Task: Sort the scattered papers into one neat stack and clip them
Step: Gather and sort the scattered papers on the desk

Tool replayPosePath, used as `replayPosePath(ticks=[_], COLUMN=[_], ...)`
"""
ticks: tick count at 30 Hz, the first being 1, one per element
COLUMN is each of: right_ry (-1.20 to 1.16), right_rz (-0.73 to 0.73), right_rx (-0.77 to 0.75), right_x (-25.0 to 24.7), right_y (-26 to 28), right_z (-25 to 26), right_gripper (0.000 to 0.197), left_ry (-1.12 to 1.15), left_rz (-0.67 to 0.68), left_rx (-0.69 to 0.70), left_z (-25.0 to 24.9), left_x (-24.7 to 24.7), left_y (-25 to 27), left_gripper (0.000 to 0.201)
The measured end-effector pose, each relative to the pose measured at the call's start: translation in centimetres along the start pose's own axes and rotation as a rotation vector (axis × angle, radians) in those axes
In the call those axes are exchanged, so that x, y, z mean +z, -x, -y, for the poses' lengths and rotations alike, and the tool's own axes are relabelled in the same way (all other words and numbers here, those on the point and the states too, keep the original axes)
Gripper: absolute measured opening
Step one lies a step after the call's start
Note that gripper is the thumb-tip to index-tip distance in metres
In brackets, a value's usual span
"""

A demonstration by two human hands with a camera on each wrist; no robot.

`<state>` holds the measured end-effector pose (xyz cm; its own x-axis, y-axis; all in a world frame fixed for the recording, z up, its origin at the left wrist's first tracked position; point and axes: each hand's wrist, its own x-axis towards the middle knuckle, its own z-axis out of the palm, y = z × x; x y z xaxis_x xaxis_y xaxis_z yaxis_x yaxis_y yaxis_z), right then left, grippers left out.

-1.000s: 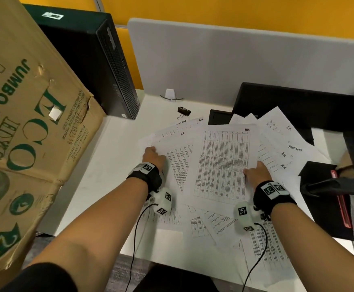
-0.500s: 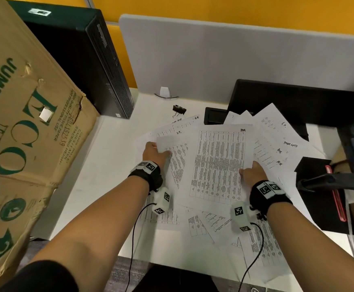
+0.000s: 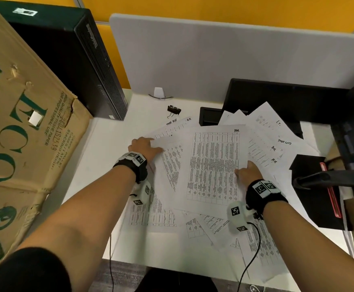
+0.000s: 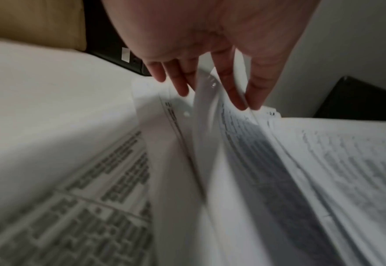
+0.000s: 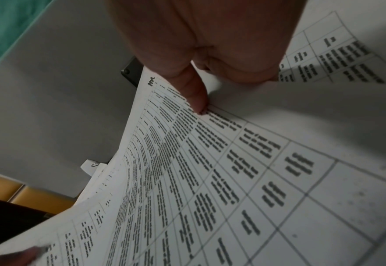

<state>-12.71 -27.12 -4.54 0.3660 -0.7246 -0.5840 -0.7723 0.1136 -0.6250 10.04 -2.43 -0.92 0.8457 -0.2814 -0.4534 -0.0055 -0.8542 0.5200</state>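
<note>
Several printed sheets [image 3: 150,211] lie fanned and overlapping on a white desk [image 3: 108,148]. A table-printed top sheet [image 3: 214,165] lies over the middle of them. My left hand [image 3: 143,145] is at the pile's left edge; in the left wrist view its fingertips [image 4: 239,97] pinch lifted sheet edges [image 4: 201,111]. My right hand [image 3: 246,172] grips the top sheet's right edge, the thumb [image 5: 197,99] pressed on the top sheet [image 5: 210,180] and the fingers hidden beneath. A black binder clip [image 3: 173,110] lies behind the papers, apart from both hands.
A large cardboard box [image 3: 24,133] leans at the left beside a black computer tower [image 3: 77,60]. A grey partition [image 3: 214,55] closes the back. A black stand [image 3: 277,98] sits behind the papers, and a black folder [image 3: 315,197] and a dark armrest [image 3: 323,179] are at the right.
Both hands stay at the same edges of the pile. The left-hand sheets have shifted slightly under the top sheet, and the head view has moved a little.
</note>
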Motion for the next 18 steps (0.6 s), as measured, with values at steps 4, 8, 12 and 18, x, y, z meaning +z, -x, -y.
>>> replayPosePath(ticks=[4,8,12,18], right_ry=[0.025,0.058,0.165,0.270], right_rz=[0.010,0.035,0.033,0.008], right_rx=[0.009,0.014,0.052,0.018], right_x=[0.0,-0.1,-0.4,-1.4], right_y=[0.0,-0.2,0.1,0.3], right_z=[-0.1,-0.1,0.4,0.1], right_gripper=[0.035,0.046,0.054,0.040], left_ry=[0.495,0.660,0.446,0.110], left_rz=[-0.047,0.089,0.035,-0.439], left_rx=[-0.078,-0.120,-0.005,0.296], left_z=[0.2,0.2,0.1,-3.8], left_x=[1.1,3.4,4.1,-4.5], left_y=[2.3,6.0,7.1,8.0], left_gripper=[0.037,0.025,0.021,0.026])
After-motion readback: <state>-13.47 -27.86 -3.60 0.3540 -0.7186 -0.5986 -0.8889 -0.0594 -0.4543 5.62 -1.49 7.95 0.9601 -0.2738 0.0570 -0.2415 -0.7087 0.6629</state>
